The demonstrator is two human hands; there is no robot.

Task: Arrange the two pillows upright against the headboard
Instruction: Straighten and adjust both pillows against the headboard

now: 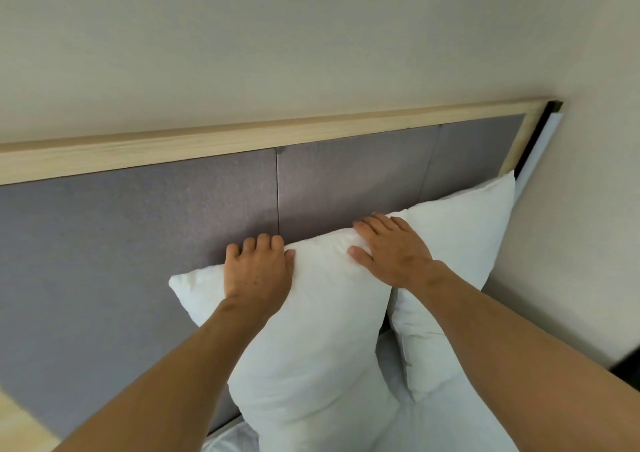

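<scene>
Two white pillows stand against the grey padded headboard (pixel 138 229). The left pillow (pixel 311 340) stands upright, tilted a little, its top edge against the headboard. My left hand (pixel 254 271) grips its top edge near the left corner, fingers curled behind it. My right hand (pixel 391 249) lies on the same pillow's top right corner, thumb in front and fingers over the edge. The right pillow (pixel 464 240) stands upright beside it, close to the side wall, partly hidden by my right forearm.
A pale wooden rail (pixel 242 138) frames the headboard's top and right side. The cream wall rises above it, and another wall (pixel 571 243) closes in on the right. White bedding (pixel 433 427) lies below the pillows. A light wooden surface (pixel 20 424) shows at the lower left.
</scene>
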